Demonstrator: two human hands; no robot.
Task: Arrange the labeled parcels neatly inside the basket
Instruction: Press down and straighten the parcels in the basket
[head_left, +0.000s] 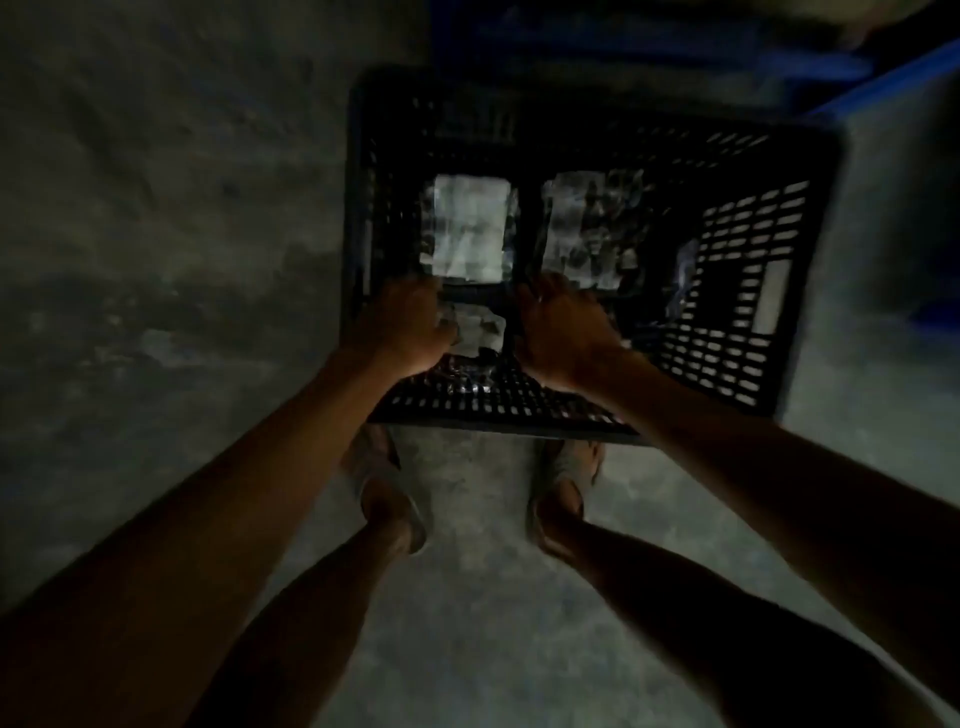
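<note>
A black slatted plastic basket (737, 291) stands on the concrete floor in dim light. Two dark parcels with white labels lie side by side on its bottom, one at the left (470, 228) and one at the right (587, 234). A third labeled parcel (478, 332) sits at the near wall between my hands. My left hand (400, 327) grips its left end and my right hand (561, 332) grips its right end, both reaching down inside the basket.
My two feet in sandals (384, 493) stand just in front of the basket. A blue crate or frame (872, 83) lies behind it at the upper right. Bare concrete floor (156, 234) stretches to the left.
</note>
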